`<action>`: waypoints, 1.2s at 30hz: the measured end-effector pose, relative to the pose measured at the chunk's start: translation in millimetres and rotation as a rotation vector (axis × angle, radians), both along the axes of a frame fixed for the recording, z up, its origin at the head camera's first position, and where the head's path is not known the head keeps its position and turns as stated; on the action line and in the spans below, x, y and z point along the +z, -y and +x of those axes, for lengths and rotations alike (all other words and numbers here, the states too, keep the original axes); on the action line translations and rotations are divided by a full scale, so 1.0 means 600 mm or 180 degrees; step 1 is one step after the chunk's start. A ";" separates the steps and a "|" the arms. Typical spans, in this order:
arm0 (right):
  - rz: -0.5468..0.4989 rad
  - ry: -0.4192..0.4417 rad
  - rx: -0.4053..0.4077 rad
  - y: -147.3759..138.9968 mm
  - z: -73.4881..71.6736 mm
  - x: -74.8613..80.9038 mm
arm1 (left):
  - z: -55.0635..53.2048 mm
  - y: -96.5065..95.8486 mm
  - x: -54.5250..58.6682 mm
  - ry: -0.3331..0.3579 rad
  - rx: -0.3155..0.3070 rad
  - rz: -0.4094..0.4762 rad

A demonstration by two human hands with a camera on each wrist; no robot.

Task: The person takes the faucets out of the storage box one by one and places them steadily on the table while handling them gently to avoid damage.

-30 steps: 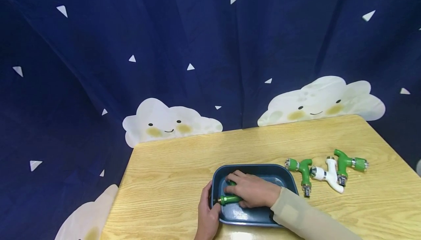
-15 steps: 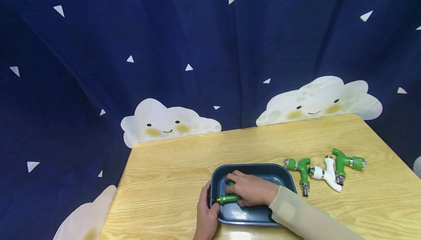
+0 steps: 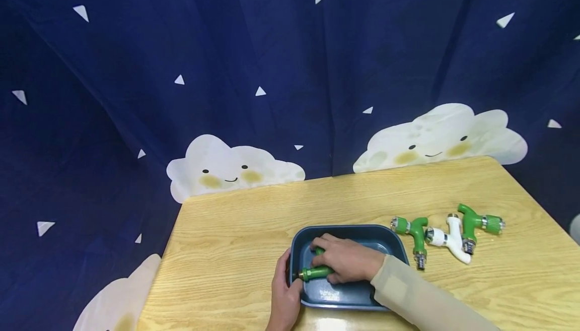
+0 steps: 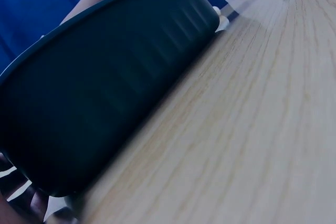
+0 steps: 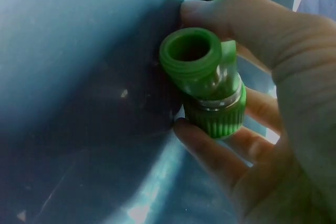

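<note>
A dark blue plastic tray (image 3: 337, 305) stands on the wooden table, and inside it lies a green tap (image 3: 318, 272) with a ribbed knob and a metal collar. My right hand (image 3: 351, 259) reaches down into the tray and grips this tap; in the right wrist view the thumb lies across the tap body (image 5: 191, 59) and the fingers curl by the ribbed knob (image 5: 218, 119). At the tray's left end my left hand (image 3: 285, 293) holds the wall, thumb at the rim, fingers outside. The left wrist view shows mostly the tray's outer side (image 4: 105, 93).
To the right of the tray lie a green tap (image 3: 418, 238), a white tap (image 3: 453, 243) and another green tap (image 3: 473, 225), close together on the wooden table (image 3: 235, 250). A dark blue curtain (image 3: 281, 44) with printed clouds hangs behind the table.
The head view has shifted very slightly. Both hands, the tray and the tap keep the same places relative to one another.
</note>
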State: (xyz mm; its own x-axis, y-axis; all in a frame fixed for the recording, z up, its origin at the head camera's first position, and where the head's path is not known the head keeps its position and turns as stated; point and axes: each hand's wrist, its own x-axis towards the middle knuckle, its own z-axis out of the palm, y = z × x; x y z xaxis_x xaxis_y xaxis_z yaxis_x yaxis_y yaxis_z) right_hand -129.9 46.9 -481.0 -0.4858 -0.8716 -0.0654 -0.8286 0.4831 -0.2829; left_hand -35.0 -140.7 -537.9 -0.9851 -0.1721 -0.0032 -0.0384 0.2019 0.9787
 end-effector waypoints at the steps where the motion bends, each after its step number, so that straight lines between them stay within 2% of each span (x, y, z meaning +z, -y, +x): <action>1: -0.0002 -0.0009 0.0008 0.000 0.000 0.000 | 0.000 0.000 0.000 -0.0015 -0.0001 0.0007; 19: 0.0052 -0.0253 0.0099 0.000 0.002 0.005 | -0.001 0.001 0.000 0.0004 -0.0017 0.0094; 36: 0.0110 -0.0347 0.0075 -0.005 0.000 0.013 | -0.001 -0.001 0.000 -0.0022 0.0041 0.0101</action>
